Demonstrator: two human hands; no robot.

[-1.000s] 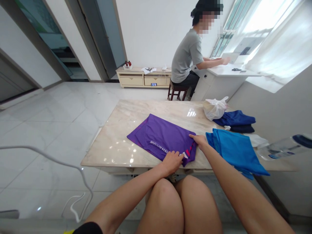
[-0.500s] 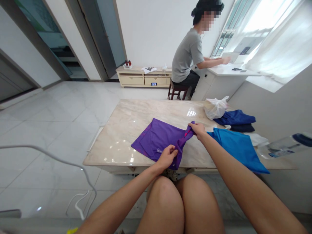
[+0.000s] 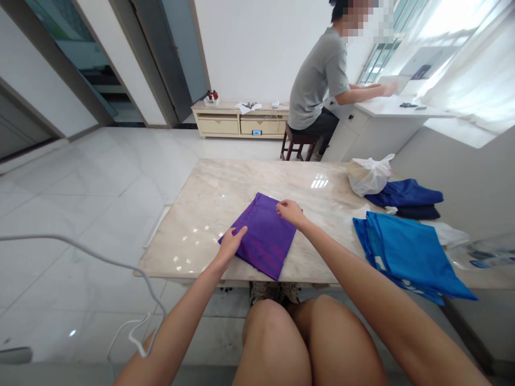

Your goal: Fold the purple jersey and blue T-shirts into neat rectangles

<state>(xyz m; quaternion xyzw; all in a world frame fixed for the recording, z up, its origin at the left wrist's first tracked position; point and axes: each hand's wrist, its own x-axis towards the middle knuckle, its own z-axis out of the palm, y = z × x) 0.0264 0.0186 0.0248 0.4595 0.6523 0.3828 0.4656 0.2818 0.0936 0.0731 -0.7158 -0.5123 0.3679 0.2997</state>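
One purple cloth, folded, lies flat left of mid-surface, lowest corner at the near edge. Left hand at cloth's left side: grip part open, thumb spread from fingers; can't tell if it pinches fabric. Right hand at cloth's far right side: fingers curled, grip nearly closed; can't tell if fabric is in it. Bright blue cloth, folded, toward surface's right end, one side hanging over the near edge. White plastic bag by the far edge, right part; dark blue cloth just beside it. Clear bottle near right end. Bare knees below the near edge. Beyond the far edge: low cabinet, person in gray shirt seated on dark stool.
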